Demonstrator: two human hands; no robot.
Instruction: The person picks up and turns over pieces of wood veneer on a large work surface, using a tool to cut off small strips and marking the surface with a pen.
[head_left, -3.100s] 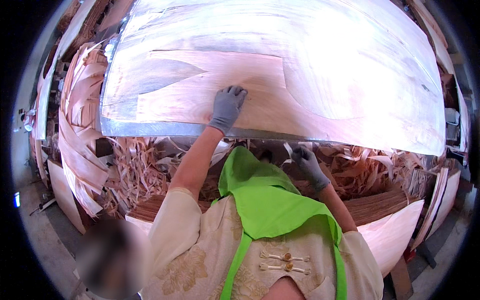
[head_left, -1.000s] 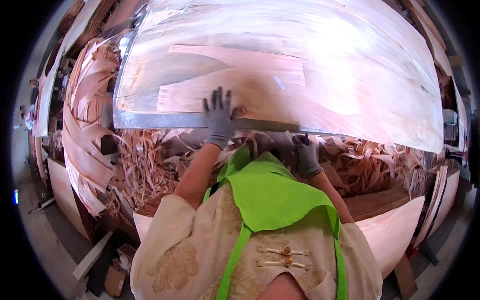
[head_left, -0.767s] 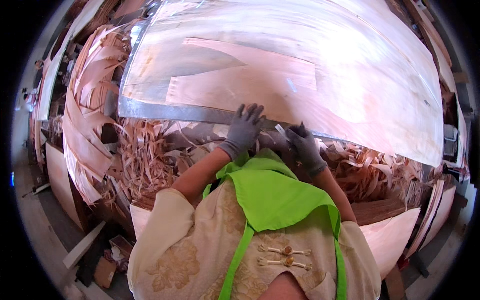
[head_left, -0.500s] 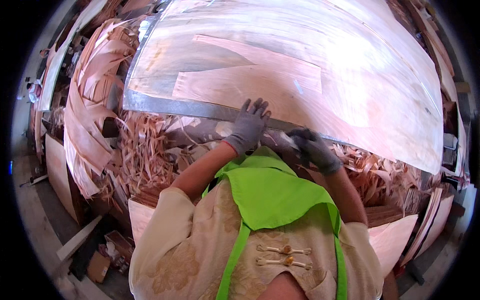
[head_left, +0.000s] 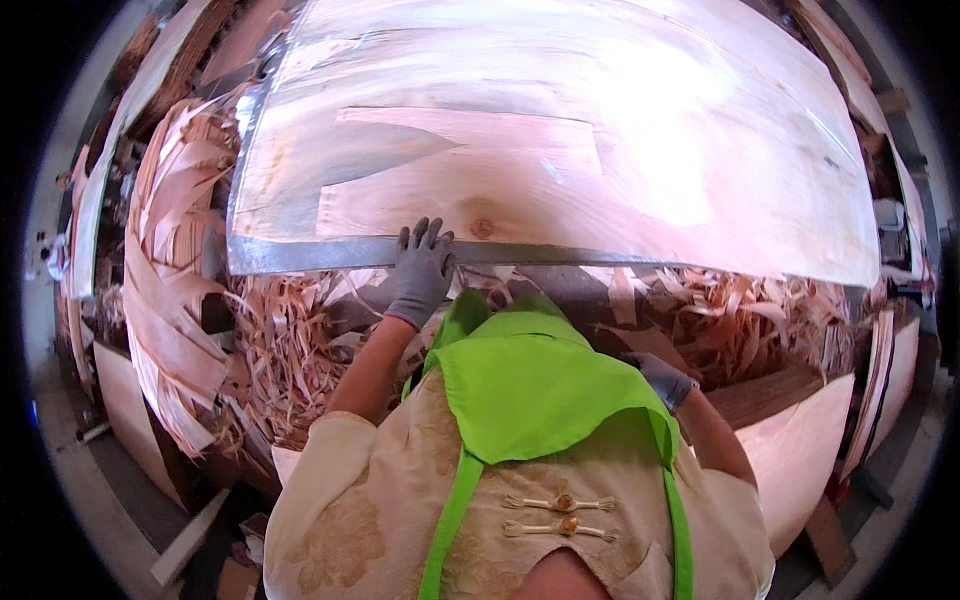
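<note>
My left hand point(head_left: 422, 268), in a grey glove, lies with its fingers spread across the metal front edge point(head_left: 330, 256) of the worktable. Its fingertips touch the near border of a thin pinkish wood veneer sheet point(head_left: 400, 205). That sheet has a long pointed notch at its left, a round knot near the front and a small strip of pale tape point(head_left: 553, 171). My right hand point(head_left: 664, 382), also gloved, is low beside the green apron, away from the table. The apron partly covers its fingers, so its grip and anything in it cannot be made out.
Curled veneer scraps point(head_left: 750, 325) heap below the table's front edge. A large bundle of veneer strips point(head_left: 180, 300) stands at the left. Stacked veneer sheets point(head_left: 800, 440) lean at the lower right. A wooden board point(head_left: 190, 537) lies on the floor at lower left.
My right hand has drawn back from the table edge down to my right side. My left hand has slid left along the edge. The view has shifted, so the veneer appears farther left and lower.
</note>
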